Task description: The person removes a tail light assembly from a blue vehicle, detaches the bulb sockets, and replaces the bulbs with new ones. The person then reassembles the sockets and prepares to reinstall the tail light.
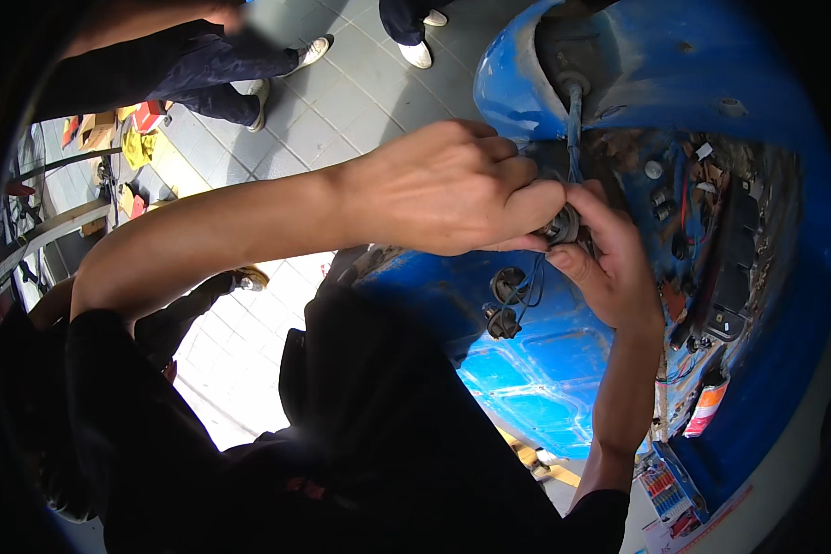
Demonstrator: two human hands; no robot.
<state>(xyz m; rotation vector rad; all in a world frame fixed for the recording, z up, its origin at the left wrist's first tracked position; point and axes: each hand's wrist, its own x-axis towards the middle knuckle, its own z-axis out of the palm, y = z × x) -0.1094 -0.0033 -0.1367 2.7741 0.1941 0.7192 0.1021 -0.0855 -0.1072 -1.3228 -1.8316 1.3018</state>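
Note:
My left hand (462, 189) and my right hand (609, 254) meet in front of a blue vehicle body, fingers closed on a small round bulb socket (561, 226). The fingers cover much of the socket, so I cannot see exactly what each fingertip presses. A bundle of bluish wires (574, 134) comes down from an opening in the blue panel above and reaches my hands. Below them, two more dark round sockets (505, 286) dangle on thin wires in front of the blue panel (535, 369).
An open bay (683, 203) with wiring and a long black part (734, 263) lies to the right. Nearby sits a small blue-edged box (669, 489). People stand on the tiled floor (342, 111) at upper left, near a yellow cloth (138, 148) and cartons.

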